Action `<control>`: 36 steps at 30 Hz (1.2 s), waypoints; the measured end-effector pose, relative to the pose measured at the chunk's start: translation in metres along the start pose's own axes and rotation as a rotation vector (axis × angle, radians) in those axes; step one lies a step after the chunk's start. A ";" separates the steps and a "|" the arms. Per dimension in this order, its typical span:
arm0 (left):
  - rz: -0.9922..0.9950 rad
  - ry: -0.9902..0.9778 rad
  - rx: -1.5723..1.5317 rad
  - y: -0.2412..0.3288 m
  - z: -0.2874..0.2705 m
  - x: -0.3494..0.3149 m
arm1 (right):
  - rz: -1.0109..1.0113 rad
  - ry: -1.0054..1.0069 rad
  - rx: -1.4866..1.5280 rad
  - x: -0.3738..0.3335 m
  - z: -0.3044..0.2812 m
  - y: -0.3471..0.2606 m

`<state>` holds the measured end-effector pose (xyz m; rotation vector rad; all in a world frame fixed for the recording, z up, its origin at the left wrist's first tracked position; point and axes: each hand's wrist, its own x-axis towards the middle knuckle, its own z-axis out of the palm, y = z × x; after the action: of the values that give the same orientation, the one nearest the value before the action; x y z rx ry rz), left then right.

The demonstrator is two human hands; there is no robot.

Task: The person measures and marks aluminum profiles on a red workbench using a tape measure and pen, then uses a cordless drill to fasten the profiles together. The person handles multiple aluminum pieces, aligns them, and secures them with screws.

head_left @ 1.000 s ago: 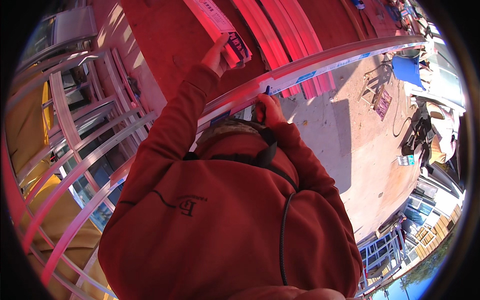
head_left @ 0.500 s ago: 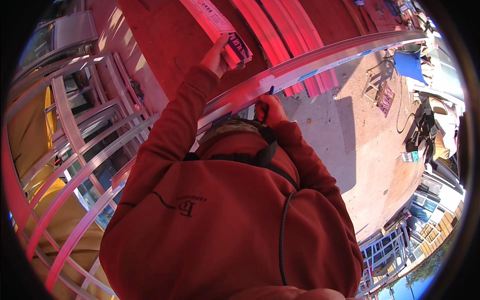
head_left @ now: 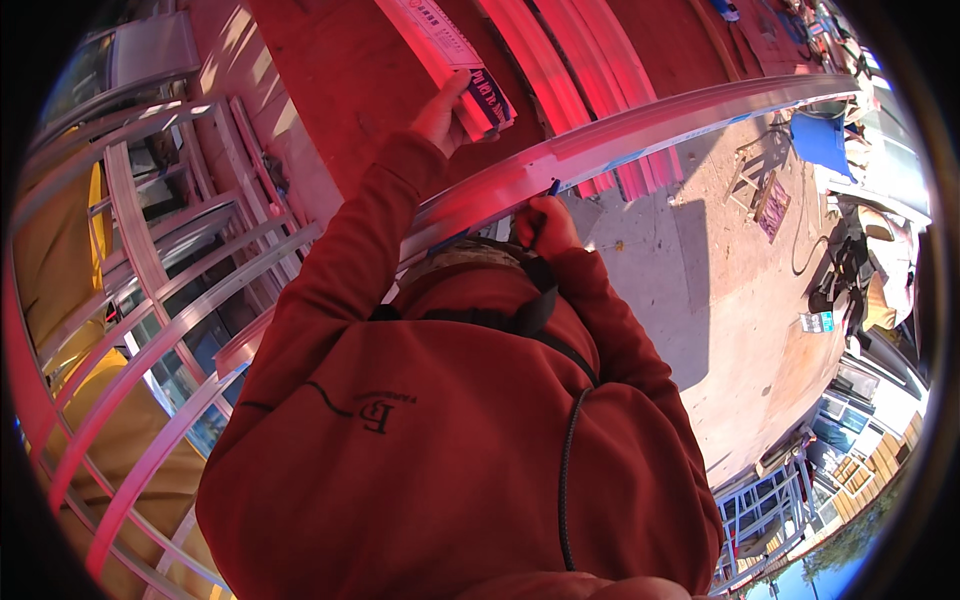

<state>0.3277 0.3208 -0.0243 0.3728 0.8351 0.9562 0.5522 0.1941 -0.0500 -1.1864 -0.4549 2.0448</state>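
Head view: left hand (head_left: 440,112) fingers clamped on long flat printed level (head_left: 450,50), pressed against reddish plywood wall (head_left: 350,70). Right hand (head_left: 545,225) fingers closed around small blue marker (head_left: 553,187), tip touching long silver aluminium rail (head_left: 620,145). Metal window frames (head_left: 150,250) lean left; concrete floor (head_left: 700,290) with scattered clutter right.

My hoodie (head_left: 450,450) is rust red with a small dark line emblem on it. The long metal rail (head_left: 620,150) shines silver, tinted pink. The flat box (head_left: 455,55) is white with a dark purple end. The tarp (head_left: 820,140) is bright blue.
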 end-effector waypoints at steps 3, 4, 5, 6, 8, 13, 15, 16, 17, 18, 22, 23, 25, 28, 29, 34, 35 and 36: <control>-0.012 -0.072 0.006 0.002 -0.002 0.000 | 0.002 -0.066 0.013 0.001 -0.005 0.002; -0.011 -0.059 0.003 0.003 -0.001 -0.001 | 0.002 -0.088 0.014 0.000 -0.004 0.001; -0.011 -0.047 0.000 0.003 0.001 -0.003 | 0.002 -0.085 0.017 -0.001 -0.002 0.000; -0.011 -0.035 -0.003 0.002 0.003 -0.004 | 0.002 -0.081 0.020 -0.003 0.000 -0.002; 0.003 -0.035 -0.018 0.001 0.001 -0.003 | -0.002 -0.085 0.000 -0.004 0.004 -0.005; 0.008 -0.051 -0.040 -0.003 -0.006 0.001 | -0.015 -0.055 -0.129 -0.006 0.011 -0.013; 0.027 -0.073 -0.026 0.000 -0.001 -0.002 | -0.005 -0.054 -0.227 -0.005 0.010 -0.016; 0.025 -0.079 -0.027 0.001 -0.001 -0.003 | -0.001 -0.058 -0.276 -0.004 0.010 -0.017; 0.023 -0.086 -0.027 0.003 -0.001 -0.004 | -0.023 -0.067 -0.288 -0.003 0.009 -0.017; 0.021 -0.092 -0.028 0.003 0.000 -0.004 | -0.044 -0.077 -0.300 -0.003 0.007 -0.015; 0.025 -0.101 -0.017 0.006 0.002 -0.006 | -0.060 -0.075 -0.239 -0.003 0.014 -0.016; 0.025 -0.105 -0.017 0.006 0.001 -0.007 | -0.056 -0.080 -0.240 -0.003 0.014 -0.016; 0.019 -0.105 -0.016 0.007 0.001 -0.007 | -0.047 -0.091 -0.244 -0.002 0.014 -0.017; 0.011 -0.086 -0.009 0.007 0.003 -0.009 | -0.037 -0.067 -0.199 -0.005 0.017 -0.018; 0.016 -0.074 -0.003 0.008 0.006 -0.010 | -0.035 -0.073 -0.211 -0.005 0.017 -0.018; 0.025 -0.076 -0.002 0.009 0.006 -0.012 | -0.052 -0.151 -0.279 -0.003 0.011 -0.014; 0.024 -0.070 -0.002 0.009 0.008 -0.012 | -0.045 -0.161 -0.290 -0.002 0.009 -0.013; 0.023 -0.063 -0.001 0.009 0.009 -0.012 | -0.039 -0.172 -0.302 -0.001 0.007 -0.011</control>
<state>0.3257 0.3159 -0.0078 0.4102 0.7746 0.9618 0.5516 0.2013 -0.0390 -1.1654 -0.8892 2.1046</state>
